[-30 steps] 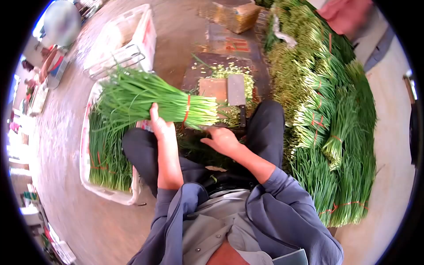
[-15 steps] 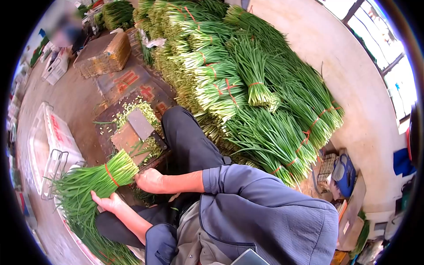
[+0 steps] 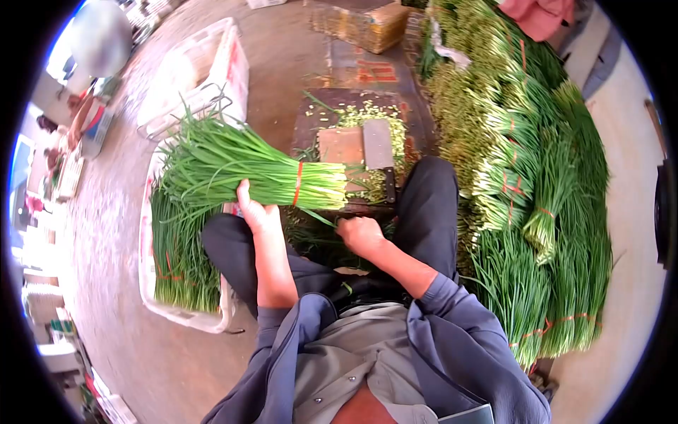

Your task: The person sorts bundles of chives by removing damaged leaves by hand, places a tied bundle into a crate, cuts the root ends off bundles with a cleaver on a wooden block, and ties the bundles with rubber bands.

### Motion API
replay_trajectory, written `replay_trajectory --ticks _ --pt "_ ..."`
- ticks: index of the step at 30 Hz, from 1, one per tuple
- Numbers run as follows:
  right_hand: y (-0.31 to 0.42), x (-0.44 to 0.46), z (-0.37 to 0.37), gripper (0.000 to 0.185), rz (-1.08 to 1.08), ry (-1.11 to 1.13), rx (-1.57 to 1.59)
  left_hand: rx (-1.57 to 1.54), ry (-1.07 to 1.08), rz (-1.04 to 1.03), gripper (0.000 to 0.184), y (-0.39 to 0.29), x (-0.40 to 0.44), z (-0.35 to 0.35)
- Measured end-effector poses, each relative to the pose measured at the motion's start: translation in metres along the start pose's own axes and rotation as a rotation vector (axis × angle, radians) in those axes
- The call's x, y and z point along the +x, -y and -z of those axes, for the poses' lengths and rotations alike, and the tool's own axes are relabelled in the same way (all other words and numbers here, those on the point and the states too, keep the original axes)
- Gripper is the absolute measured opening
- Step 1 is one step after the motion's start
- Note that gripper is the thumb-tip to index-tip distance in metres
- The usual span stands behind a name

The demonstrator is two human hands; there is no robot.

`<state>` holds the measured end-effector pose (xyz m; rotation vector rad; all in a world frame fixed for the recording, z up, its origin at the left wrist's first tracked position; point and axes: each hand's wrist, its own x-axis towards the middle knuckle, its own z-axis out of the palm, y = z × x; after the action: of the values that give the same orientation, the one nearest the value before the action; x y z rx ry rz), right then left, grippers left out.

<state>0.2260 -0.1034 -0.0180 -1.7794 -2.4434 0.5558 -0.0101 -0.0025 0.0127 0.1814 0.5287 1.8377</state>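
My left hand (image 3: 257, 209) grips a bundle of garlic chives (image 3: 236, 166) from below, its thumb along the near side. A red band (image 3: 299, 182) circles the bundle near its pale cut ends, which point right. My right hand (image 3: 362, 235) is closed just below those ends, pinching a loose chive leaf (image 3: 318, 216) that trails from the bundle's underside. Beyond the hands, a cleaver (image 3: 378, 145) lies on a wooden chopping board (image 3: 340, 150), its dark handle toward me. Chopped pale stem ends (image 3: 374, 113) are scattered round the board.
On my left, a white crate (image 3: 147, 272) holds banded chives. Another white crate (image 3: 236, 78) stands farther back. A tall pile of chive bundles (image 3: 522, 283) lines my right side against the wall. A taped box (image 3: 367, 28) sits beyond the board. Other people are far left.
My view has swung to the left. The bundle has turned so its cut ends point right, still in my left hand. My right hand has moved off the cut ends, drawing out a loose leaf.
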Motion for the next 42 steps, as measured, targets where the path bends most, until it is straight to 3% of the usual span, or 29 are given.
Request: replay_trajectory --ticks 4,5,7,8,9,11,15,17,19,23,25,27,30,34,37,39,41,42 --pt "-0.037 -0.019 -0.067 0.028 0.0 0.475 -0.228 0.013 -0.052 -0.13 0.05 -0.029 0.001 0.005" --pt "-0.042 -0.02 -0.085 0.029 0.009 0.522 -0.235 0.003 -0.101 -0.131 0.049 -0.034 -0.002 0.008" --pt "-0.045 -0.017 -0.095 0.031 0.1 0.586 -0.36 -0.084 0.074 -0.154 0.048 -0.041 -0.003 -0.003" --pt "-0.043 -0.019 -0.102 0.032 0.059 0.644 -0.299 -0.042 -0.028 -0.163 0.049 -0.044 0.0 0.009" --pt "-0.041 -0.011 -0.095 0.033 0.071 0.701 -0.308 -0.086 0.066 -0.194 0.05 -0.044 -0.004 0.002" --pt "-0.038 -0.011 -0.107 0.034 0.038 0.712 -0.277 -0.127 0.01 -0.179 0.05 -0.052 -0.005 0.005" --pt "-0.033 0.004 -0.041 0.039 0.101 0.679 -0.214 -0.183 0.114 -0.19 0.048 -0.055 -0.006 0.006" --pt "-0.037 0.011 -0.022 0.035 0.086 0.355 0.345 -0.16 0.204 -0.093 0.046 -0.056 -0.008 0.008" --pt "-0.043 0.015 0.027 0.027 -0.103 0.336 0.952 -0.134 0.208 -0.094 0.048 -0.05 -0.01 0.005" --pt "-0.057 0.018 0.099 0.031 -0.019 0.035 1.267 -0.136 0.265 0.009 0.047 -0.036 -0.02 0.0" --pt "-0.046 0.014 0.121 0.042 -0.03 0.006 1.201 -0.12 0.288 0.056 0.048 -0.035 -0.021 -0.004" --pt "-0.04 0.022 0.123 0.059 0.1 -0.016 1.0 -0.147 0.266 0.165 0.053 -0.022 -0.028 -0.014" --pt "-0.015 0.036 0.116 0.079 0.264 0.248 1.001 -0.127 0.212 0.181 0.059 0.005 -0.028 -0.008" --pt "0.011 0.04 0.094 0.087 0.259 0.457 1.336 -0.13 0.185 0.348 0.057 0.02 -0.036 -0.004" --pt "0.02 0.04 0.086 0.087 0.217 0.368 1.328 -0.145 0.213 0.381 0.061 0.025 -0.031 -0.002" --pt "0.018 0.044 0.074 0.086 0.194 0.282 1.335 0.037 0.056 0.193 0.069 0.024 -0.038 -0.01" --pt "0.01 0.052 0.069 0.08 0.121 0.165 1.24 -0.118 0.034 0.355 0.079 0.021 -0.056 -0.008" --pt "0.006 0.056 0.069 0.081 0.077 0.224 1.25 -0.12 0.066 0.35 0.079 0.021 -0.058 -0.008"
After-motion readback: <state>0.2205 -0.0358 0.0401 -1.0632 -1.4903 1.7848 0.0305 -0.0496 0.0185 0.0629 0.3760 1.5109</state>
